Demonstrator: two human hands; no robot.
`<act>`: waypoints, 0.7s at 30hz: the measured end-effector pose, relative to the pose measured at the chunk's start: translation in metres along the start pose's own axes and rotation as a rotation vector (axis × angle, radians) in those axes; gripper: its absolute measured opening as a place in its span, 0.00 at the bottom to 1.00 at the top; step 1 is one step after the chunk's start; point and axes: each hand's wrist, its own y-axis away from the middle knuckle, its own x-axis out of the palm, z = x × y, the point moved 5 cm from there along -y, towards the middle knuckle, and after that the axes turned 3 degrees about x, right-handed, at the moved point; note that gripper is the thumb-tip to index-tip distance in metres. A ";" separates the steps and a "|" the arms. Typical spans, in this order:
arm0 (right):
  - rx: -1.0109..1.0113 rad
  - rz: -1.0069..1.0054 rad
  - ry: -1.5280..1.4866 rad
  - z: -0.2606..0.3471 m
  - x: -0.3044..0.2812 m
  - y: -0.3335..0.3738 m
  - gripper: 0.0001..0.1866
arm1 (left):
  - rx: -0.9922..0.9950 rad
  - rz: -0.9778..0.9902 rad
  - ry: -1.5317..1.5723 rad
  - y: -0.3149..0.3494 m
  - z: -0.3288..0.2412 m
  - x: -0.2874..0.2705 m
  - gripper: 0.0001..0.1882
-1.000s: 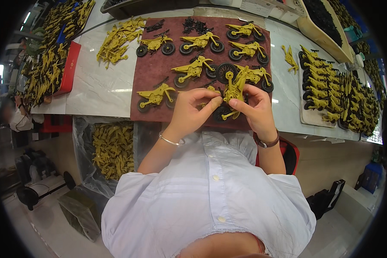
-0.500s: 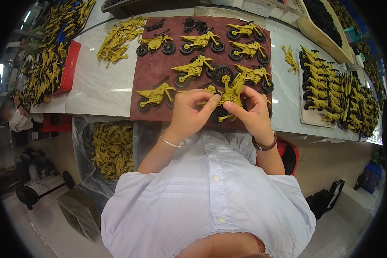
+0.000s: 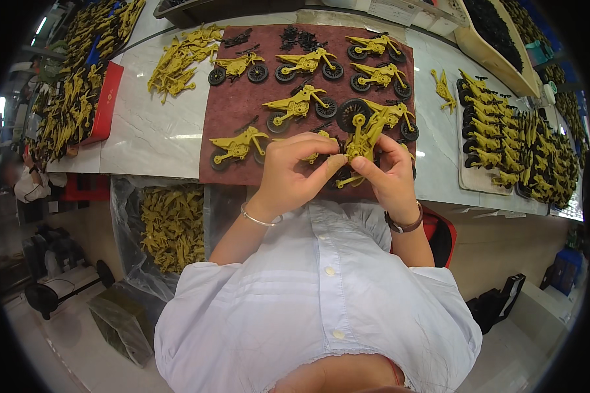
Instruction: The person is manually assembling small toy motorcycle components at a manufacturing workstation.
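Note:
My right hand (image 3: 392, 171) is closed around a yellow toy motorbike (image 3: 366, 134), tipped up above the cloth with one black wheel toward the far side. The thumb presses on its body. From the other side, my left hand (image 3: 301, 167) pinches with thumb and forefinger, the tips right against the motorbike; whatever lies between them is too small to make out. Around both hands, several yellow toy motorbikes with black wheels (image 3: 297, 105) lie in rows on a dark red cloth (image 3: 233, 108). My hands partly hide the nearest ones.
Loose yellow bodies (image 3: 180, 62) lie left of the cloth, small black parts (image 3: 299, 38) at its far edge. A tray (image 3: 488, 180) of motorbikes stands right, a red bin (image 3: 105, 105) left. Below the table edge sits a plastic-lined box of yellow parts (image 3: 172, 226). Far right is a bin of black pieces (image 3: 498, 39).
The held motorbike has shifted a little to the right and turned, its black wheel swinging right. My left fingertips have followed slightly to the right.

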 end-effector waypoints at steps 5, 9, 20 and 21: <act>0.126 0.019 -0.099 -0.003 -0.003 0.001 0.17 | -0.013 -0.006 -0.063 -0.001 -0.008 0.001 0.07; 0.089 0.015 -0.086 0.000 0.003 0.002 0.16 | 0.010 -0.009 -0.086 0.000 -0.010 0.002 0.07; 0.012 -0.069 0.013 -0.002 0.009 0.001 0.14 | -0.114 -0.036 0.079 0.006 0.004 0.003 0.05; 0.014 -0.074 0.008 -0.002 0.010 0.000 0.14 | -0.124 -0.047 0.098 0.007 0.006 0.003 0.05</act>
